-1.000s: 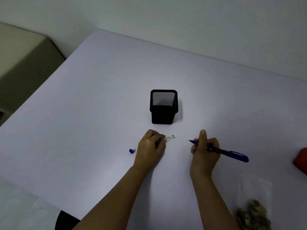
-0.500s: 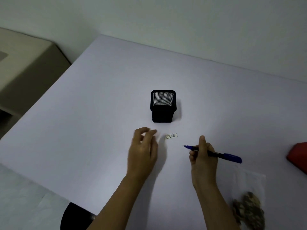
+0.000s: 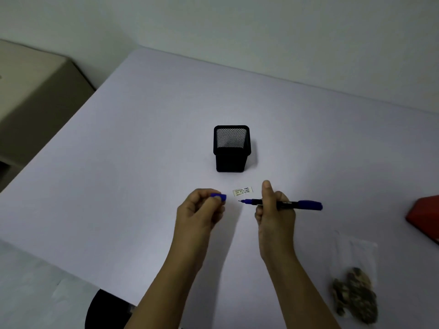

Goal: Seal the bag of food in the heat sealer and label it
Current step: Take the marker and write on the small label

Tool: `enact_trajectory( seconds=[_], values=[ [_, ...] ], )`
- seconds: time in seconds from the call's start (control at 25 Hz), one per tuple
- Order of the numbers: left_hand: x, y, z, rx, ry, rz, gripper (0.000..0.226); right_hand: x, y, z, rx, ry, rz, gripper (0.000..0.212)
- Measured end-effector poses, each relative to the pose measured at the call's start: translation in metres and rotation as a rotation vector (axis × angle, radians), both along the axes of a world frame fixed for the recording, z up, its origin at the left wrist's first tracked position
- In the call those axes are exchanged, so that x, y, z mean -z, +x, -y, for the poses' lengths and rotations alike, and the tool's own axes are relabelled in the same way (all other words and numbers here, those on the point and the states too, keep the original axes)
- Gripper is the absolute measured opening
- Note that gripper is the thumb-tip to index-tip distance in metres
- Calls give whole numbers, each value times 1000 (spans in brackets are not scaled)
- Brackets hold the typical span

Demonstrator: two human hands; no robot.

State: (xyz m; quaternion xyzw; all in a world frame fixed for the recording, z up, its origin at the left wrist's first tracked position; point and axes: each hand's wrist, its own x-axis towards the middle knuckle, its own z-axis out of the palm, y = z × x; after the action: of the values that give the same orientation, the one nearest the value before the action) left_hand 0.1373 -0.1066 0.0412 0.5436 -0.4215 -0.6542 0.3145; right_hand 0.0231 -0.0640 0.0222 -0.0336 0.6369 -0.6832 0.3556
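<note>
A small white label [image 3: 242,191] with writing lies flat on the table, just in front of the black mesh pen holder [image 3: 231,148]. My right hand [image 3: 273,210] grips a blue pen [image 3: 285,204] held level, its bare tip pointing left below the label. My left hand [image 3: 202,210] pinches the blue pen cap [image 3: 219,196] a short way left of the tip. The clear bag of food [image 3: 355,281] lies at the lower right, with brown pieces in its bottom.
A red object [image 3: 425,217] is cut off by the right edge of the view. The table's left edge runs diagonally, with a beige cabinet [image 3: 28,91] beyond it. A dark round shape [image 3: 104,309] sits below the table's near edge.
My left hand let go of the label, picked up the blue cap from the table at the left and brought it near the pen tip. My right hand turned the pen level.
</note>
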Motion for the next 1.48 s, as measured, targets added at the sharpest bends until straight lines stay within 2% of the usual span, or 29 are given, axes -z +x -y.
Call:
enact_trajectory(
  seconds=[0.16, 0.4, 0.48, 0.56, 0.6, 0.72, 0.88, 1.08, 1.28, 1.4, 1.44, 1.48],
  values=[
    [-10, -8, -3, -14, 165, -172, 17, -9, 6, 5, -10, -28, -2, 45],
    [-14, -9, -10, 1, 183, -198, 14, -12, 11, 4, -9, -54, 7, 46],
    [-14, -9, -12, 44, 136, -132, 13, -13, 12, 3, -29, -56, -12, 48],
    [-14, -6, -11, 110, 34, -12, 12, -17, 14, 1, -68, -70, -18, 40],
    [-15, -4, -8, 143, -22, 37, 12, -20, 14, -1, -81, -81, 13, 37],
    [-22, 10, 3, 282, -161, 139, 12, -27, 8, -3, -85, -92, 186, 48],
    [-27, 12, 3, 485, -248, 261, 29, -31, 5, 2, -69, 43, 116, 42],
    [-24, 7, 4, 421, -190, 212, 50, -33, 15, 7, -95, 22, 64, 39],
    [-16, 9, 6, 358, -108, 192, 44, -34, 12, 14, -209, 53, 17, 36],
    [-18, 11, 14, 353, -228, 275, 41, -39, -5, 22, -171, -42, 111, 30],
    [-21, 9, 19, 380, -283, 304, 39, -40, -14, 26, -137, -69, 103, 28],
    [-24, 5, 28, 411, -342, 330, 35, -42, -23, 32, -123, -62, 14, 26]
  ],
)
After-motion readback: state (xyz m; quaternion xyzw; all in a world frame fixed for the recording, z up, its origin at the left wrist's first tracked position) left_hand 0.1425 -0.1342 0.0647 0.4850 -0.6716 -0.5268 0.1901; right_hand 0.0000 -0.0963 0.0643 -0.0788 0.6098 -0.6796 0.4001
